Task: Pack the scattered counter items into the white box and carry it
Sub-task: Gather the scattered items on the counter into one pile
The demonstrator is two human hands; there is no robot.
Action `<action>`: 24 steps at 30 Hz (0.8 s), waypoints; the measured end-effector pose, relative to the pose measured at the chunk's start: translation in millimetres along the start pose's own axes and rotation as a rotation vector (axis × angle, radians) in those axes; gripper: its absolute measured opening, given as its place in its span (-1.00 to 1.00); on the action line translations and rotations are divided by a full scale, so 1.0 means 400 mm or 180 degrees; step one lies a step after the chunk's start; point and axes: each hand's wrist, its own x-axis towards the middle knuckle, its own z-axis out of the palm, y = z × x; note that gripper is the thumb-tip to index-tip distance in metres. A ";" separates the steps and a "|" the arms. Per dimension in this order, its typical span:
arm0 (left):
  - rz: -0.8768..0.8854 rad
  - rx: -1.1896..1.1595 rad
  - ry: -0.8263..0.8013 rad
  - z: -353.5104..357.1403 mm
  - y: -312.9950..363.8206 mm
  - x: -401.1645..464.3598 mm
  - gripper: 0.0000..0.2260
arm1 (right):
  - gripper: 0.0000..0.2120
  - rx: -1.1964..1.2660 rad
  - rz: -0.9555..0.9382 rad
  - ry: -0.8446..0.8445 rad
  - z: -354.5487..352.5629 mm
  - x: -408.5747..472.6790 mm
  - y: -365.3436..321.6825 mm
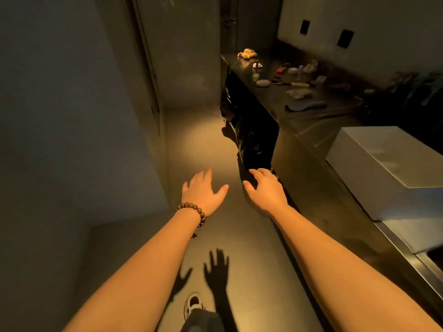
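Note:
The white box (383,164) stands on the dark counter (311,130) at the right, close to me, lid side up. Several small items lie scattered farther along the counter: a yellow plush toy (248,53), a white oval case (263,82), a dark hairbrush (305,106), a pale cloth (299,93) and small bottles (299,69). My left hand (202,191), with a bead bracelet at the wrist, and my right hand (265,189) are both stretched out over the floor, fingers spread, holding nothing. The right hand is left of the counter's edge, well short of the box.
A narrow floor passage (196,144) runs ahead between a grey wall with cabinet doors (143,92) on the left and the counter on the right. Dark bags (242,130) hang below the counter front. A metal sink edge (426,259) is at the lower right. My shoe (193,304) is below.

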 end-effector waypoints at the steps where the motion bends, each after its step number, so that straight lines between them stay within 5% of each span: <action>1: -0.0014 0.0016 0.0004 0.000 -0.009 0.028 -0.32 | -0.49 0.0010 -0.0003 -0.0004 0.007 0.027 -0.002; 24: 0.0078 0.0093 -0.0204 -0.006 -0.251 1.081 -0.32 | -0.56 0.0058 0.0554 0.0177 0.171 1.013 -0.105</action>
